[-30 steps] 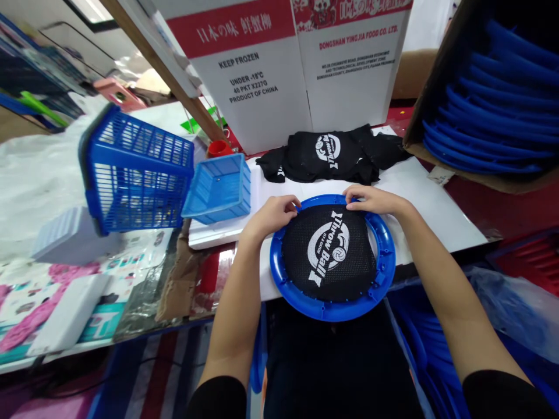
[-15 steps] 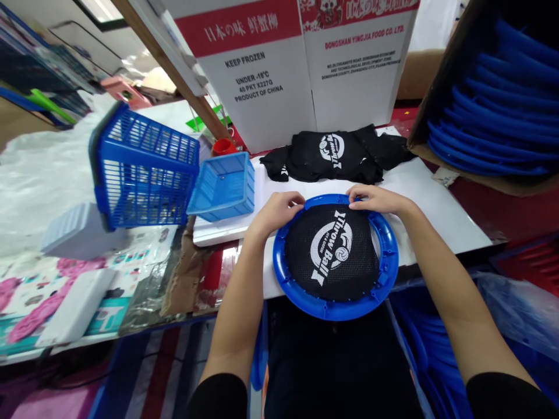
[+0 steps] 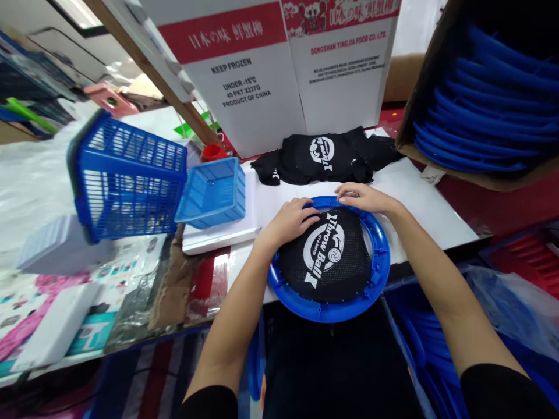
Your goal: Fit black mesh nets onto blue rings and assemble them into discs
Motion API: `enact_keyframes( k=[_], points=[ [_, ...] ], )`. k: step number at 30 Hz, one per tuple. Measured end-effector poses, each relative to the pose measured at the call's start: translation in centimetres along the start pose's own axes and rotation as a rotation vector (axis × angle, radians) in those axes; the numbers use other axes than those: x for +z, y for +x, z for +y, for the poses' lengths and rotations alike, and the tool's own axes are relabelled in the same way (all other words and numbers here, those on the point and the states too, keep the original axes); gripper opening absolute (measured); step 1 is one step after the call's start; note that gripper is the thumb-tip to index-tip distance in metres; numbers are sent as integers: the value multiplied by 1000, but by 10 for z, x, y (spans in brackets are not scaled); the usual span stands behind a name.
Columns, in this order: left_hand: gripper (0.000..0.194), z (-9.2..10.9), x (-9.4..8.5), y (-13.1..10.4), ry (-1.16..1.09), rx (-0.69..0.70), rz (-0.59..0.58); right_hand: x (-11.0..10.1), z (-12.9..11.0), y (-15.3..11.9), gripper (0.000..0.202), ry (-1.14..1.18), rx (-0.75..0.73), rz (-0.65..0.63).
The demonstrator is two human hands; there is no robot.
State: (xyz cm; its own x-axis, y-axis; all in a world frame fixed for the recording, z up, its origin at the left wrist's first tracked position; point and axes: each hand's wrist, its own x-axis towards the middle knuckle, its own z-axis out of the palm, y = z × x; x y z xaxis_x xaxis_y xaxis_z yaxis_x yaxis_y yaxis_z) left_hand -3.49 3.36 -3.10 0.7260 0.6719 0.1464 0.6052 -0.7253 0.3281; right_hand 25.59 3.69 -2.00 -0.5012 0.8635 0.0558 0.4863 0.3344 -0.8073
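Note:
A round blue plastic ring frame [image 3: 381, 256] lies at the table's front edge, partly over my lap. Inside it rests a black mesh net [image 3: 349, 273] printed "Throw Ball" in white, with gaps between net and ring at the top and right. My left hand [image 3: 294, 221] curls over the ring's upper left, one digit reaching onto the net. At the top of the ring, my right hand [image 3: 364, 196] grips the rim with bent fingers; its fingertips are partly hidden. More black nets [image 3: 345, 160] lie piled just behind.
A light-blue tray [image 3: 213, 195] and a blue basket [image 3: 131, 180] stand to the left. Behind the nets rises a white printed carton [image 3: 271, 116]. At right, a tilted cardboard box [image 3: 404, 116] holds stacked blue rings [image 3: 484, 128]; more blue parts [image 3: 419, 343] sit below the table.
My left hand has moved further over the rim and net. The net's top edge has drawn away from the rim. My right hand stays at the top; the whole view has shifted slightly.

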Motion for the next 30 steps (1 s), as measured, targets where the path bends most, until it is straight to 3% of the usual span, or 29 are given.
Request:
enact_keyframes(
  k=[3, 7, 11, 20, 30],
  points=[
    [27, 4, -1, 0, 56, -16, -14, 4, -1, 0, 28, -96, -78, -49],
    [30, 4, -7, -1, 6, -59, -5, 11, 1, 0, 29, -205, -63, -163],
    [12, 0, -15, -1, -159, -72, -31, 14, 0, 0, 22, -205, -79, -191],
    [5, -3, -11, 6, -401, -208, 176, 12, -6, 2, 27, -49, -97, -63],
    [13, -8, -4, 4, -635, -349, 323, 14, -9, 3, 28, 5, -33, 11]
  ],
)
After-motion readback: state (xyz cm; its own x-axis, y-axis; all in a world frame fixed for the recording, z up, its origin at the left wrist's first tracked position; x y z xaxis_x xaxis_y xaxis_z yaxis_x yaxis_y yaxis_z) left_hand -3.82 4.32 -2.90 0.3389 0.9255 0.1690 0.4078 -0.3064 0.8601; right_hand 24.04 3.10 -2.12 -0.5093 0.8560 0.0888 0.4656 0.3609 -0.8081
